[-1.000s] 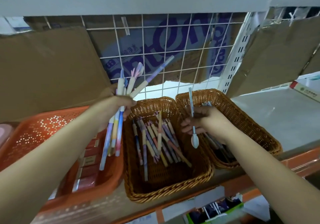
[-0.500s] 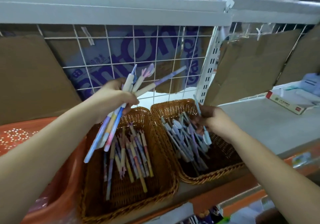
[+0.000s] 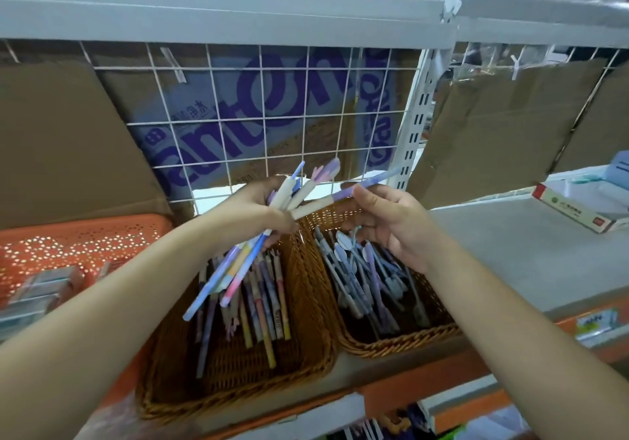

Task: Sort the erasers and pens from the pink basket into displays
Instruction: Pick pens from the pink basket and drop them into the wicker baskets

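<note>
My left hand (image 3: 253, 210) grips a bunch of pastel pens (image 3: 235, 266) above the left wicker basket (image 3: 316, 344), which holds several patterned pens. My right hand (image 3: 391, 221) has its thumb and fingers on a purple-and-white pen (image 3: 367, 184) that sticks out of the bunch, over the right wicker basket (image 3: 405, 341) of blue-grey pens. An orange perforated basket (image 3: 68, 245) stands at the left with boxed items inside.
A white wire grid (image 3: 272, 116) backed by cardboard closes the shelf behind. The grey shelf surface (image 3: 510, 252) runs right, with a flat red-and-white box (image 3: 578, 211) on it. Another shelf edge (image 3: 221, 10) hangs overhead.
My right hand let go of the spoon-tipped pen into the right basket and rose to the bunch, taking hold of the purple pen. The view shifted right.
</note>
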